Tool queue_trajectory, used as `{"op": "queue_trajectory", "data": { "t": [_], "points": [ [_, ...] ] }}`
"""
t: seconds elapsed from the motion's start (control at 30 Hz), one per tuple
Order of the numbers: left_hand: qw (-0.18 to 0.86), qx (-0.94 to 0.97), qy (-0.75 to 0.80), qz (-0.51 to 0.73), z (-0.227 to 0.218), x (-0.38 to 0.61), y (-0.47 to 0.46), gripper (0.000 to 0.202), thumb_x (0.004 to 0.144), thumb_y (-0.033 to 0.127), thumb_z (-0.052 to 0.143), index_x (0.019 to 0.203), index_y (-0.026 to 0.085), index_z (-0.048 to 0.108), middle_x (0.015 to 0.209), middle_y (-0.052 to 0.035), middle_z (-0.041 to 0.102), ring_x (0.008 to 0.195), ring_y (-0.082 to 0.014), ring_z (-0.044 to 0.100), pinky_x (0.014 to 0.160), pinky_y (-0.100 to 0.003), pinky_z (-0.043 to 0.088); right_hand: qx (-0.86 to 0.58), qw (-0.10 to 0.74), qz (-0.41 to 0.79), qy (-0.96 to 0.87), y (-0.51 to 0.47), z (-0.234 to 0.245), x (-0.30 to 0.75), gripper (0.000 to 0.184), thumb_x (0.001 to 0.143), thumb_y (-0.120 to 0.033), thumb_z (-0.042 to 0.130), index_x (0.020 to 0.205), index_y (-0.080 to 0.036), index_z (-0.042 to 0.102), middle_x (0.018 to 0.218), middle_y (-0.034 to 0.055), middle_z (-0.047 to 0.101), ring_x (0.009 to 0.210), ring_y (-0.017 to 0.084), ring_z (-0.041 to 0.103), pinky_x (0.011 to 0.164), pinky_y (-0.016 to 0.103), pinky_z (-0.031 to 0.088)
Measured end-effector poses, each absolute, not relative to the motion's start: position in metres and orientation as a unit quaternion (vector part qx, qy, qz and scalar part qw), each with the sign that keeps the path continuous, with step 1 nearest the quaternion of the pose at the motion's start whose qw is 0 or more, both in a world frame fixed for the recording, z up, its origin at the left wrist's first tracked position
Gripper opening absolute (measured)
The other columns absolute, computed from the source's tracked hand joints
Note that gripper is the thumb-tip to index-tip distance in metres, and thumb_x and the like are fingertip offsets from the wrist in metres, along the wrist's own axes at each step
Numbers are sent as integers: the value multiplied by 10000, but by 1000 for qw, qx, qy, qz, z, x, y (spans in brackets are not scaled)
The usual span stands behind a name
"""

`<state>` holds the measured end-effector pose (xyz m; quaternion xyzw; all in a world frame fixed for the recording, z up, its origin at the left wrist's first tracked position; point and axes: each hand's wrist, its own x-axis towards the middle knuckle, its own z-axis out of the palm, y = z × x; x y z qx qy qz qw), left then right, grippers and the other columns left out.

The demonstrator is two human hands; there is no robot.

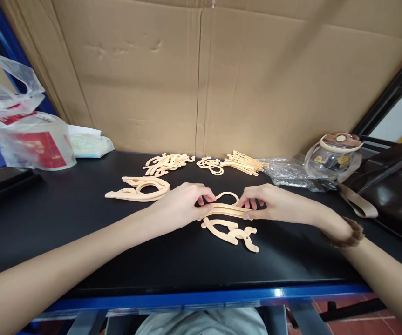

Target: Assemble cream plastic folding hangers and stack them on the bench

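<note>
Strip (228,211), cream: long axis crosswise, left hand (186,203) to right hand (274,204). Fingers of both pinched on its ends.

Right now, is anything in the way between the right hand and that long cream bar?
No, nothing visible: the right hand holds the bar by its right end. The hook shows behind it, and the loose jointed piece lies in front.
</note>
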<state>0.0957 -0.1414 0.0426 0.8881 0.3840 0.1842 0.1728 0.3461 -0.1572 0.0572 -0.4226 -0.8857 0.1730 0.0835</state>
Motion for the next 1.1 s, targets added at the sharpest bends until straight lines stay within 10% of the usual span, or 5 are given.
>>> {"op": "queue_trajectory", "data": {
  "t": [1.1],
  "points": [
    [91, 894, 404, 172, 44, 89, -132, 269, 926, 290, 431, 902, 215, 688, 891, -11, 683, 795, -171, 613, 669, -265, 413, -448, 84, 132, -880, -165, 58, 341, 365, 887, -540, 490, 897, -197, 614, 686, -12, 604, 581, 114, 510, 530, 242, 331]
  ]
}}
